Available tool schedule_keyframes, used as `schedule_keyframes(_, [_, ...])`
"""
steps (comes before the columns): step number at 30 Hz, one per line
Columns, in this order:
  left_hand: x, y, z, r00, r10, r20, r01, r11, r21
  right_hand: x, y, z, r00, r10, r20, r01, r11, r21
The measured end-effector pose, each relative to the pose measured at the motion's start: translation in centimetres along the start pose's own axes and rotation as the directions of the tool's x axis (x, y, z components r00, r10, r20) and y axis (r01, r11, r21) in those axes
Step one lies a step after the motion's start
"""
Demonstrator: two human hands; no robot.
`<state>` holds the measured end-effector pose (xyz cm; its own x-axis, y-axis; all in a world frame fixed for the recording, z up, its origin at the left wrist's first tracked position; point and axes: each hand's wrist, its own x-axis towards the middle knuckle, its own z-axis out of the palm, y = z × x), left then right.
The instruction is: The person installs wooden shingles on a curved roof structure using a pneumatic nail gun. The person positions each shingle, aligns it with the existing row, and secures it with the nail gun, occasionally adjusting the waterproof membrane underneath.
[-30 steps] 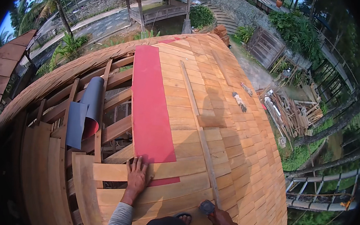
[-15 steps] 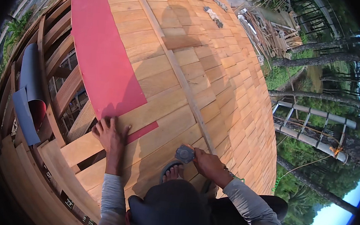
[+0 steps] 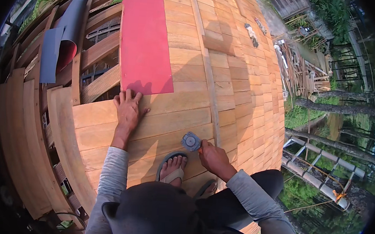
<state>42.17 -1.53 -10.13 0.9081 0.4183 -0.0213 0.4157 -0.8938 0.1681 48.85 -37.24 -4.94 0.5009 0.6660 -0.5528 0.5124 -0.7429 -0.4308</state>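
Left hand (image 3: 128, 108): we see it spread flat on the wooden shingles (image 3: 170, 115), fingertips just below the red sheet (image 3: 145, 34).
Right hand (image 3: 213, 157): closed around a small grey tool (image 3: 191, 141), right of the red sheet's lower edge, on the shingles.

One head-worn fisheye looks steeply down from above the person's dark cap (image 3: 153, 211), close over the wooden shingle roof (image 3: 242, 90), with ground and trees bending along the right rim.
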Motion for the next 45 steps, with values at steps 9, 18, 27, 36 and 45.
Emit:
schedule_keyframes(9, [-1.2, -0.2, 0.5, 0.996, -0.011, 0.084, 0.003, 0.995, 0.098, 2.1, 3.5, -1.5, 0.959, 0.074, -0.273, 0.049, 0.907, 0.419])
schedule_keyframes(18, [-1.5, 0.5, 0.3, 1.0, -0.01, 0.027, 0.008, 0.996, 0.088, 8.1, 1.8, -0.7, 0.908, 0.114, -0.403, 0.193, 0.74, 0.644])
schedule_keyframes(27, [-1.4, 0.1, 0.6, 0.997, 0.047, -0.062, -0.044, 0.998, 0.053, 10.7, 2.3, 0.3, 0.884, 0.007, -0.467, 0.261, 0.821, 0.507])
schedule_keyframes(36, [-1.8, 0.3, 0.4, 1.0, 0.011, 0.002, -0.011, 0.999, 0.044, 11.5, 1.4, -0.6, 0.935, 0.126, -0.331, 0.167, 0.668, 0.725])
schedule_keyframes(45, [-6.0, -3.2, -2.9, 0.932, -0.104, -0.347, 0.052, 0.986, -0.157, 12.5, -3.5, -3.7, 0.888, -0.125, -0.442, 0.322, 0.855, 0.406])
